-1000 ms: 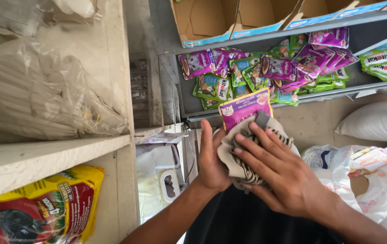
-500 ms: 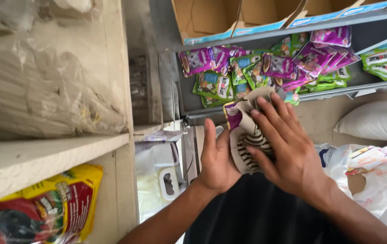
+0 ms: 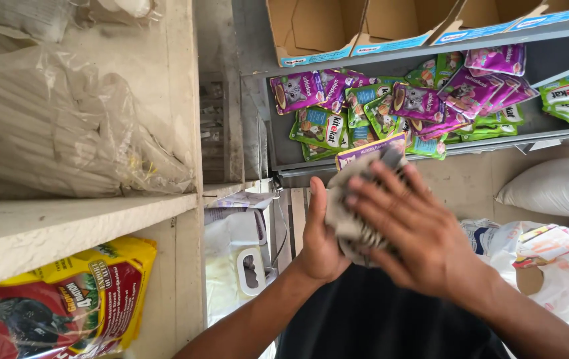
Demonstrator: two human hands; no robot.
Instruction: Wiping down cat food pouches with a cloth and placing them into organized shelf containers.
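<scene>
Both hands work below the metal shelf (image 3: 284, 156): our left hand (image 3: 321, 233) grips a purple pouch (image 3: 371, 147) from behind, and our right hand (image 3: 410, 229) presses what seems a striped cloth (image 3: 351, 226) flat against it. Purple and green pouches (image 3: 390, 106) fill the shelf.

Pale wood shelving (image 3: 65, 223) left, grey metal shelf (image 3: 390, 156) w/ pouches, daylight

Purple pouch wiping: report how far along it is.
In hand: left hand holds a purple pouch while right hand presses a striped cloth over it. Done: cannot tell. Left: the purple and green pouches heaped on the grey shelf.
</scene>
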